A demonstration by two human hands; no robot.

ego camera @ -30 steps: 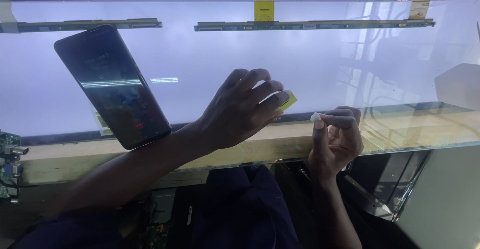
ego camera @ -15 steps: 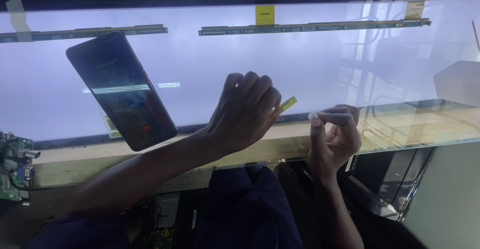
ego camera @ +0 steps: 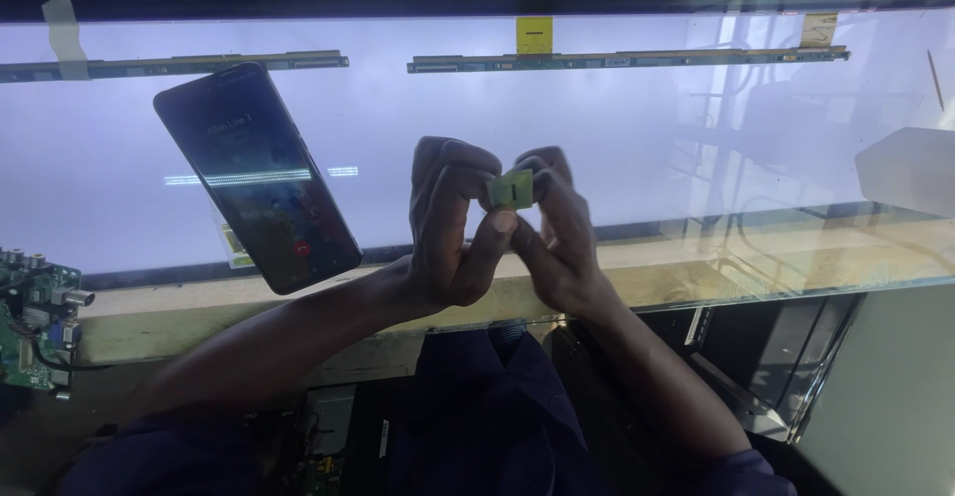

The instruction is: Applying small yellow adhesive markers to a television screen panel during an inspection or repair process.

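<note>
Holding a small green tab (ego camera: pixel 510 189) up in the air, both hands are meeting in the middle of the view, just above the near edge of the big glowing white panel (ego camera: pixel 637 128). The left hand (ego camera: pixel 453 222) is pinching the tab's left side with its thumb and fingers closed tight on it. The right hand (ego camera: pixel 557 232) is pinching the other side, its fingertips closed on the tab too. The two hands are touching each other around the tab. The tab is flat and pale green with a thin dark line down its middle.

The panel is lying flat and shining bright white. A black phone (ego camera: pixel 257 176) is lying tilted on it, to the left of the hands, with its screen lit and a red button showing low on it. Along the far side of the panel, two long thin green strips are lying end to end, the left strip (ego camera: pixel 174 63) and the right strip (ego camera: pixel 627 58). A yellow tag (ego camera: pixel 533 34) is sitting by the right strip, and a piece of pale tape (ego camera: pixel 62 20) is stuck at the far left corner.

The panel is resting on a wooden surface (ego camera: pixel 696 272). At the far left edge, a green circuit board (ego camera: pixel 35 317) with small metal parts is sitting on that surface.
</note>
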